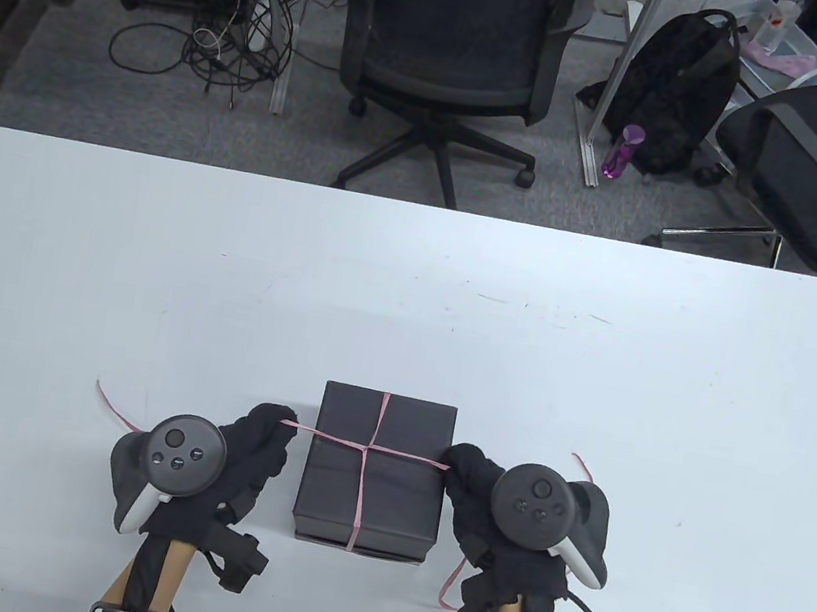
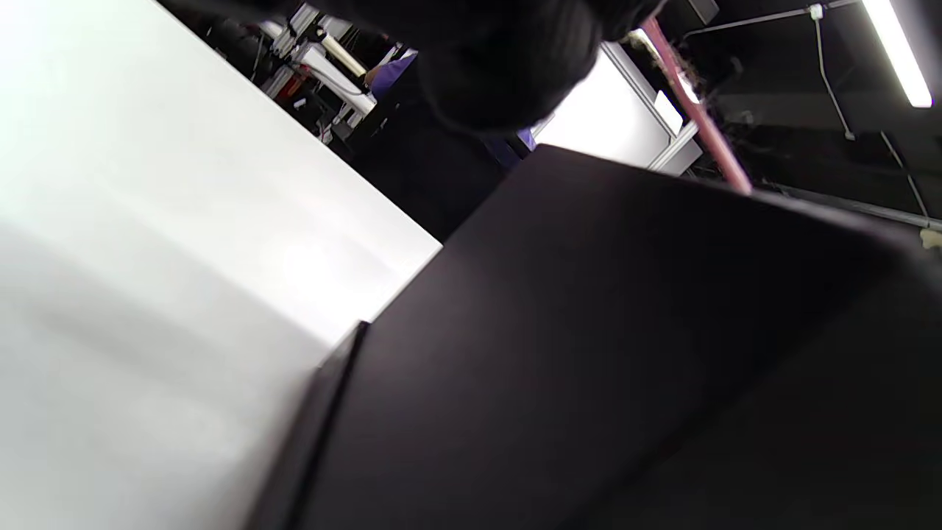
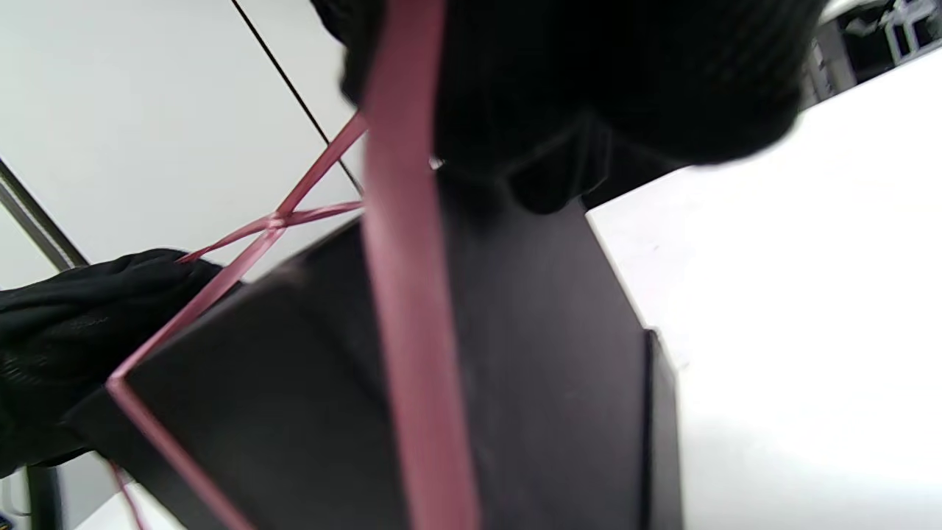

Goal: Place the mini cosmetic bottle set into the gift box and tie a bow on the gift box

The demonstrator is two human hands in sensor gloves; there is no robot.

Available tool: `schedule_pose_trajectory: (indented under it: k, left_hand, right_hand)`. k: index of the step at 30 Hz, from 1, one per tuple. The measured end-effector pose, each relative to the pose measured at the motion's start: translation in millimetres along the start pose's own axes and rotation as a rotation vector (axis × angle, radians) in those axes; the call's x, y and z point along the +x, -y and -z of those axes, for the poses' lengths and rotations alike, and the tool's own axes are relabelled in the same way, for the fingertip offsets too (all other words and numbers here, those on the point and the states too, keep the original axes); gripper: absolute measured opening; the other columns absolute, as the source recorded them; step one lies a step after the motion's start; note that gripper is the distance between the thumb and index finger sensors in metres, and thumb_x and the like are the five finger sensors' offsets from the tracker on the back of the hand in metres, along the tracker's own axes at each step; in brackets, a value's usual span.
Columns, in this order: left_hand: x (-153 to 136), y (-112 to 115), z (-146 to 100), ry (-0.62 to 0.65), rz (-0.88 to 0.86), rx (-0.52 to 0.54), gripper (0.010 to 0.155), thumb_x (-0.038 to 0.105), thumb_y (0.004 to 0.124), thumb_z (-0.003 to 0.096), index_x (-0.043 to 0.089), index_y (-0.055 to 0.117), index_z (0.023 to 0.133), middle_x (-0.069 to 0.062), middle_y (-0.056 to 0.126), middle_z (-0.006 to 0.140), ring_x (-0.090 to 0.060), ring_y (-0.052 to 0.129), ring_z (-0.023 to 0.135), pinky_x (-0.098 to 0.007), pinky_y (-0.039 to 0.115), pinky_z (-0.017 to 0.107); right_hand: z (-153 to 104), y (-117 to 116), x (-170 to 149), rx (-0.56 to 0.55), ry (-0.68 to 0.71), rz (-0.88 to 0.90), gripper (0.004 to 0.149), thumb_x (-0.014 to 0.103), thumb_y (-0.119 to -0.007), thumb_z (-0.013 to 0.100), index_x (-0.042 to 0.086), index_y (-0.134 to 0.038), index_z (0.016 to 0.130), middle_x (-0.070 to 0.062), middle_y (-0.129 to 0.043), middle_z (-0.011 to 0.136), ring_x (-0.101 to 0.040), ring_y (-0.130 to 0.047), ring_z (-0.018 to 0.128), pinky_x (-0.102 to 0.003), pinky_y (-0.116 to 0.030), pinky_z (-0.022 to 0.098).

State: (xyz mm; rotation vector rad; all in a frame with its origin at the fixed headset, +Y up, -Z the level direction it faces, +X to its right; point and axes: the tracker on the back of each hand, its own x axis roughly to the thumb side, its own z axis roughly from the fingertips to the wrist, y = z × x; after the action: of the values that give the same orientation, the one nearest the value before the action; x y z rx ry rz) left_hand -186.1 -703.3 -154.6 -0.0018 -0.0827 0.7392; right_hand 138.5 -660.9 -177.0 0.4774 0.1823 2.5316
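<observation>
Ribbon ends are held taut on both sides of a closed matt black rectangular gift box (image 1: 375, 469), which sits on the white counter (image 1: 596, 400) near its front edge, between two gloved hands. A thin pink ribbon (image 1: 369, 450) is seen crossed over the lid, one strand running lengthwise and one across, meeting at a twist near the middle. The left hand (image 1: 251, 452) is placed just beside the box's left side, its grip clenched on the strand that runs in from the cross; a loose tail is trailed over the counter beyond it. The right hand (image 1: 482, 494) is set against the box's right side, its grip likewise closed on the opposite strand, with spare ribbon left hanging near the wrist. In the right wrist view the ribbon (image 3: 412, 353) is shown pulled tight over a box edge (image 3: 544, 383). The mini cosmetic bottle set is not visible in any view; with the lid shut, it is judged to be already inside.

The step in hand is judged to be the tightening of the crossing before the bow is formed. It would be done well if equal tension were kept on both ends, so that the twist is held centred on the lid and the box is not dragged sideways. Slack should be avoided while loops are made, since the thin ribbon could slip off the lid's edges.
</observation>
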Motion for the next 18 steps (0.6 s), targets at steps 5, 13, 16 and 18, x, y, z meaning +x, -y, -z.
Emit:
schedule_pose_trajectory:
  k: [5,13,16,18]
  left_hand:
    - [1.5,8.0,0.8,0.044,0.167,0.046,0.044,0.043,0.059,0.0583,0.022,0.077,0.093,0.010,0.091,0.054,-0.006,0.086,0.018,-0.031,0.085,0.019]
    - [-5.8,36.2,4.8,0.077,0.437,0.076,0.045,0.044,0.056,0.0574,0.024,0.075,0.092,0.012,0.090,0.051,-0.006,0.085,0.016,-0.031,0.084,0.018]
    - [-6.4,43.8,4.8,0.092,0.465,0.068,0.045,0.044,0.056,0.0575,0.024,0.074,0.093,0.012,0.090,0.051,-0.006,0.085,0.016,-0.031,0.084,0.017]
    - [-6.1,50.7,4.7,0.098,0.495,0.048,0.044,0.044,0.055,0.0577,0.024,0.074,0.093,0.012,0.090,0.050,-0.006,0.085,0.016,-0.030,0.084,0.017]
  right_hand:
    - [0.6,-1.9,1.1,-0.040,-0.056,-0.207,0.041,0.019,-0.064,0.059,0.002,-0.073,0.095,-0.018,-0.092,0.062,-0.009,-0.089,0.021,-0.033,-0.086,0.022]
    - [13.8,-29.8,-0.6,0.041,-0.119,-0.452,0.042,0.020,-0.063,0.058,0.001,-0.071,0.094,-0.015,-0.092,0.058,-0.008,-0.088,0.020,-0.032,-0.086,0.020]
    - [19.7,-44.1,-3.0,0.078,-0.111,-0.452,0.042,0.021,-0.062,0.058,0.002,-0.069,0.095,-0.014,-0.092,0.057,-0.008,-0.088,0.019,-0.031,-0.086,0.019]
    - [21.7,-49.5,-7.2,0.092,-0.120,-0.465,0.042,0.020,-0.062,0.058,0.001,-0.069,0.095,-0.014,-0.092,0.055,-0.008,-0.087,0.018,-0.031,-0.086,0.018]
